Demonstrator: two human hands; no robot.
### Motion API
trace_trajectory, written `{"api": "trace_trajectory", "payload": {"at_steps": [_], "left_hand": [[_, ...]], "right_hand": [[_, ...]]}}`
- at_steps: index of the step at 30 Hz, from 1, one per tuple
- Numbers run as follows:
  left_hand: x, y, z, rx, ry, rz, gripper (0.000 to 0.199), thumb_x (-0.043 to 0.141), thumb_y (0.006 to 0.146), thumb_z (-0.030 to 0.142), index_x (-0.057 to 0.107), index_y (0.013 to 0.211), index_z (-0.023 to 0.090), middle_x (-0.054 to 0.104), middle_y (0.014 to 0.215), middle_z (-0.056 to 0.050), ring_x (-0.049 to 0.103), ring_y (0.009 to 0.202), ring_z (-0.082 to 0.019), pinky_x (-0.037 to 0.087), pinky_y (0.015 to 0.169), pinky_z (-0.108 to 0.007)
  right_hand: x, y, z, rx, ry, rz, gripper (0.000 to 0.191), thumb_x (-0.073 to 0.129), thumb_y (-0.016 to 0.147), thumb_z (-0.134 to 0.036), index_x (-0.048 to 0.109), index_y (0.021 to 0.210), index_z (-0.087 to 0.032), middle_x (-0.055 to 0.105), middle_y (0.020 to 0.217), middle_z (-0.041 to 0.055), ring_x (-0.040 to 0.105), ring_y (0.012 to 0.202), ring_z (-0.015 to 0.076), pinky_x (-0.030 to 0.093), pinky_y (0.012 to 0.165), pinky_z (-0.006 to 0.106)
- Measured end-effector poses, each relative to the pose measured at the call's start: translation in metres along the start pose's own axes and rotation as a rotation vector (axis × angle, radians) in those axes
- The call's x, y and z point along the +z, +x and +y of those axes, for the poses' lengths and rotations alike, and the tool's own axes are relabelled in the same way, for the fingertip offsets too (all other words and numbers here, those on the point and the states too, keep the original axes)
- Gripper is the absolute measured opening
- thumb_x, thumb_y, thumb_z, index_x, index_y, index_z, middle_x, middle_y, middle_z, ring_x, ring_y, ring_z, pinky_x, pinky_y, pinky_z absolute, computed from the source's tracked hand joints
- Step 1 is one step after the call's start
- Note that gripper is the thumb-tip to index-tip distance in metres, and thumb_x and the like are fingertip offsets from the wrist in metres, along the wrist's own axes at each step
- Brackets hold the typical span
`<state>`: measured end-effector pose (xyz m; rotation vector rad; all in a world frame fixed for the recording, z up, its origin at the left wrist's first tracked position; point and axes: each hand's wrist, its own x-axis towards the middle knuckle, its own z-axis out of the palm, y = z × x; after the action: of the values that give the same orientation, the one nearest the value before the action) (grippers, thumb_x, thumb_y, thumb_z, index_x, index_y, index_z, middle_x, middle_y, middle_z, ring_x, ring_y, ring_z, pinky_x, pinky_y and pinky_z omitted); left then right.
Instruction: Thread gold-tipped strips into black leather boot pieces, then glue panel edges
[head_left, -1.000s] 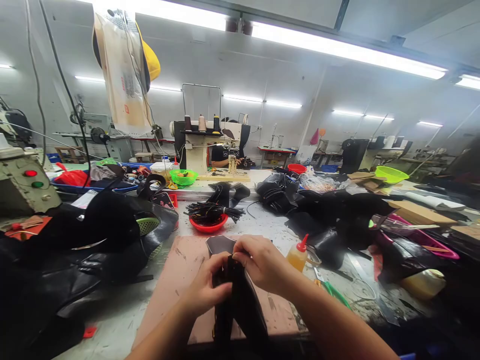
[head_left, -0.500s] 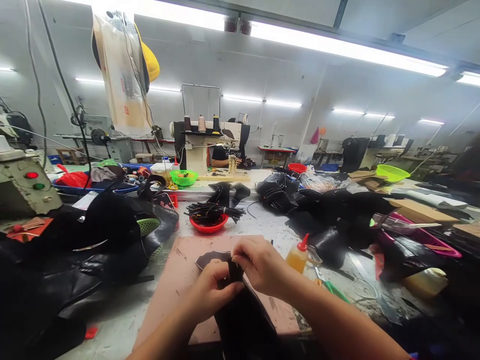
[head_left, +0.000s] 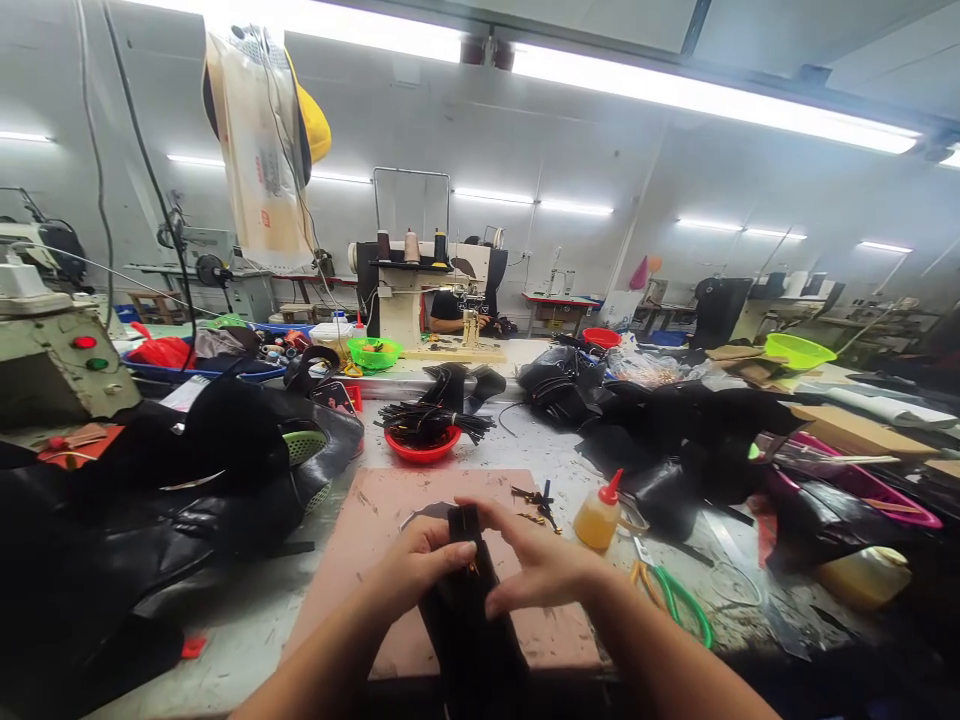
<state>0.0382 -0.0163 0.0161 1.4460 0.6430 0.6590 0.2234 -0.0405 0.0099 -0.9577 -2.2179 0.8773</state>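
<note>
My left hand (head_left: 429, 562) grips a long black piece (head_left: 474, 640), apparently leather, with the thumb pressed on its front. A narrow black strip like zipper tape (head_left: 464, 520) runs up its top end, and a small gold-coloured fitting (head_left: 472, 567) shows just below my left thumb. Beside it on the right, my right hand (head_left: 541, 562) has thumb and fingers spread; its fingertips reach the top of the piece, partly hidden. Under both hands lies a pinkish board (head_left: 352, 580). Several small black pulls with gold-coloured ends (head_left: 541, 500) lie at its upper right corner.
A red bowl (head_left: 422, 450) holds black strips beyond the board. To the right are a glue bottle (head_left: 598, 512) with a red tip and green-handled scissors (head_left: 679, 600). Black leather pieces (head_left: 247, 490) crowd the left. A sewing machine (head_left: 427, 290) stands ahead, with a person behind it.
My right hand has opened from a pinch at the top of the black piece and moved slightly right and down. My left thumb now lies higher on the piece. The view has shifted slightly.
</note>
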Motion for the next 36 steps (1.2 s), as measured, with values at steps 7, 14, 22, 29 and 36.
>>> {"api": "trace_trajectory", "payload": {"at_steps": [7, 14, 22, 29, 36], "left_hand": [[-0.012, 0.003, -0.003, -0.029, 0.062, 0.171, 0.03, 0.064, 0.06, 0.044, 0.062, 0.061, 0.014, 0.057, 0.059, 0.0, 0.046, 0.061, -0.015, 0.035, 0.061, -0.027], [-0.011, 0.009, -0.009, -0.044, 0.052, 0.278, 0.037, 0.063, 0.058, 0.05, 0.05, 0.049, 0.016, 0.043, 0.045, 0.004, 0.034, 0.047, -0.01, 0.026, 0.047, -0.023], [-0.015, 0.022, -0.031, 0.02, 0.003, 0.456, 0.038, 0.063, 0.057, 0.048, 0.047, 0.046, 0.016, 0.041, 0.044, 0.004, 0.034, 0.043, -0.008, 0.024, 0.042, -0.022], [-0.054, 0.041, -0.044, 0.086, -0.053, 0.749, 0.04, 0.067, 0.059, 0.044, 0.041, 0.043, 0.018, 0.037, 0.037, 0.007, 0.033, 0.038, -0.008, 0.023, 0.038, -0.022], [-0.052, 0.027, -0.037, 0.195, -0.177, 0.899, 0.046, 0.059, 0.065, 0.061, 0.055, 0.065, 0.015, 0.057, 0.055, 0.001, 0.053, 0.051, -0.014, 0.041, 0.048, -0.023]], "right_hand": [[0.051, 0.007, 0.009, -0.237, -0.476, 0.649, 0.055, 0.053, 0.071, -0.008, 0.046, 0.123, -0.024, 0.057, 0.094, 0.0064, 0.056, 0.084, 0.0196, 0.049, 0.071, 0.034], [0.052, 0.012, 0.005, -0.513, -0.772, 0.744, 0.025, 0.04, 0.084, -0.007, 0.062, 0.094, -0.015, 0.059, 0.064, 0.0041, 0.049, 0.062, 0.0163, 0.041, 0.058, 0.031], [0.048, 0.005, -0.01, -0.571, -0.739, 0.478, 0.024, 0.039, 0.08, -0.006, 0.059, 0.069, -0.014, 0.052, 0.054, 0.0029, 0.041, 0.053, 0.0147, 0.036, 0.051, 0.029], [0.069, -0.012, -0.027, -0.694, -0.642, 0.277, 0.024, 0.042, 0.085, -0.011, 0.058, 0.068, -0.014, 0.049, 0.052, 0.0003, 0.041, 0.049, 0.0122, 0.034, 0.047, 0.026], [0.047, -0.032, -0.004, -0.351, -0.675, 0.666, 0.015, 0.043, 0.085, -0.009, 0.057, 0.089, -0.015, 0.061, 0.061, 0.0031, 0.053, 0.052, 0.0141, 0.042, 0.048, 0.026]]}}
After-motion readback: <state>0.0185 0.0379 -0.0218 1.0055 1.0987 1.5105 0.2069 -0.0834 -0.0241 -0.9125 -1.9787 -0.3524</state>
